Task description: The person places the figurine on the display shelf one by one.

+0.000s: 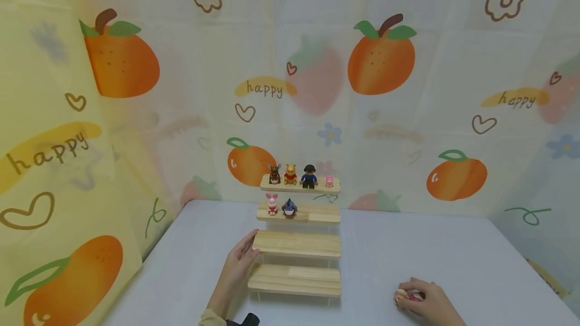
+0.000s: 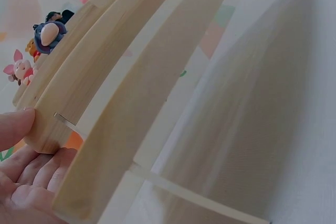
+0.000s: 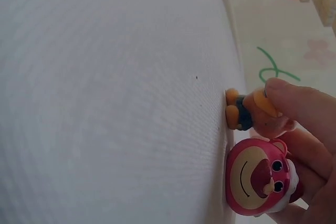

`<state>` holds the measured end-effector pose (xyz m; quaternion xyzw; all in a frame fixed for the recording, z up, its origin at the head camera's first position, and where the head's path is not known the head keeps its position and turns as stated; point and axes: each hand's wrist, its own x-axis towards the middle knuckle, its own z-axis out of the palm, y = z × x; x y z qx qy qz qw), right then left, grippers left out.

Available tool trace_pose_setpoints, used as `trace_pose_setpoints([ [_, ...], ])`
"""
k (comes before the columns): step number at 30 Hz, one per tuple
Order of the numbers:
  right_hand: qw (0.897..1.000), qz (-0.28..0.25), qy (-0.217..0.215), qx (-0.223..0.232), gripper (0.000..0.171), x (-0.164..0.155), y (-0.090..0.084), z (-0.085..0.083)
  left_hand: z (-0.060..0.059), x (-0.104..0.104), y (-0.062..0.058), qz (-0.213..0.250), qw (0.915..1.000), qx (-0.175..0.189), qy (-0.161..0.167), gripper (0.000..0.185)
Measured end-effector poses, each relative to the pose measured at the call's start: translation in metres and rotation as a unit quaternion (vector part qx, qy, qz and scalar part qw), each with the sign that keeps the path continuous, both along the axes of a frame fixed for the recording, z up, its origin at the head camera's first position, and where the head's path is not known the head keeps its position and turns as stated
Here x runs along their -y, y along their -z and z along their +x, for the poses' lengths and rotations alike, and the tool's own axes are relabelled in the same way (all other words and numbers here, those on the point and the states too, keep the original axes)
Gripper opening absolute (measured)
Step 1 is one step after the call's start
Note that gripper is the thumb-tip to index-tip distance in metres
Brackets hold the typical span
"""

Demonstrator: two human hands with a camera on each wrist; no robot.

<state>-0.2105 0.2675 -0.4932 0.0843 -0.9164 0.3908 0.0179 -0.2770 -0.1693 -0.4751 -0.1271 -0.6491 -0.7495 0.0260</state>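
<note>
Here the pink bear figure (image 3: 260,177) sits inside the right hand's (image 1: 423,301) grip.

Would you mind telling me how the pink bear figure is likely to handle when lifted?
The pink bear figure looks like rigid, glossy plastic, so probably stiff, light and somewhat slippery. Its big rounded head suggests it may tip easily. The right hand already holds it.

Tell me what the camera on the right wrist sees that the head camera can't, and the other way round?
Only the right wrist view shows the toys clearly: a pink bear toy and an orange figure under the fingertips. Only the head view shows the wooden step shelf, its six small figures and the left hand touching it. Both show the right hand and the white table.
</note>
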Motion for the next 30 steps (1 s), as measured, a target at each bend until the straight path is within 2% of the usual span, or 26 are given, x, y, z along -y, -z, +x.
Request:
trace_pose_setpoints([
  [8, 1.0, -0.002, 0.024, 0.017, 0.027, 0.001, -0.001, -0.001, 0.001, -0.002, -0.001, 0.005, 1.0, 0.007, -0.003, 0.055],
  [14, 0.997, -0.004, 0.053, 0.062, 0.03, 0.004, -0.008, -0.004, 0.0, -0.002, 0.002, 0.004, 0.9999, 0.01, 0.002, 0.054],
  [18, 0.994, -0.027, 0.064, 0.083, 0.032, 0.007, -0.011, -0.003, 0.0, -0.002, 0.003, 0.003, 0.9999, 0.009, 0.005, 0.054],
  [25, 0.998, -0.052, 0.038, 0.006, 0.028, 0.015, -0.018, -0.006, 0.001, -0.002, 0.0, 0.029, 0.9994, 0.015, 0.009, 0.055],
  [30, 0.994, -0.094, 0.052, -0.005, 0.033, 0.02, -0.023, -0.007, 0.001, -0.001, -0.002, 0.05, 0.9982, 0.031, 0.008, 0.056],
])
